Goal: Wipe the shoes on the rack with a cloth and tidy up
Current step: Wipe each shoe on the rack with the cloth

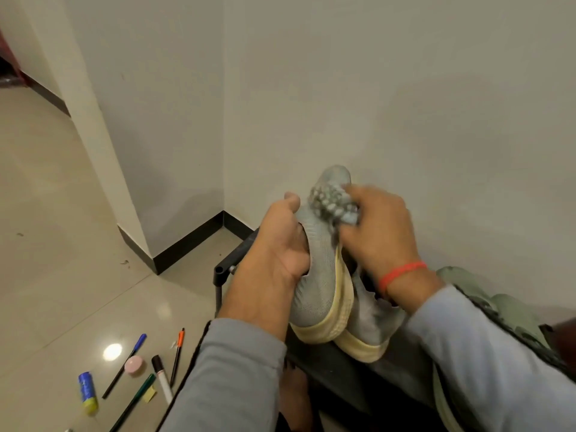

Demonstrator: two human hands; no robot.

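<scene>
Your left hand (280, 244) grips the grey knit shoe (314, 275) from its left side, fingers tucked into the opening and thumb lying up along the upper, so the shoe is held clear above the black rack (349, 366). Your right hand (380, 229) is bunched round a nubbly grey cloth (333, 204) and presses it onto the shoe near the toe.

From the head view, the shoe's long axis runs away from you and upward: the heel with its cream sole (336, 310) is nearest your wrists, and the toe points at the wall. That line is what the wiping stroke turns on, I judge. The cloth sits at the far end, so the stroke has to come back toward you along the upper, and the right hand is the one placed to make it while the left hand steadies.

A second grey shoe (371, 325) lies just beside the held one on the rack, its sole toward you. A green shoe (498, 310) sits further right, partly behind your right sleeve.

The cloth and right fingers are blurred, so you cannot tell exactly where cloth meets knit. The left fingers are hidden inside the shoe. The rack's lower shelves are cut off by your arms. Pens (124, 366) and a glue stick (88, 392) lie on the floor to the left.
</scene>
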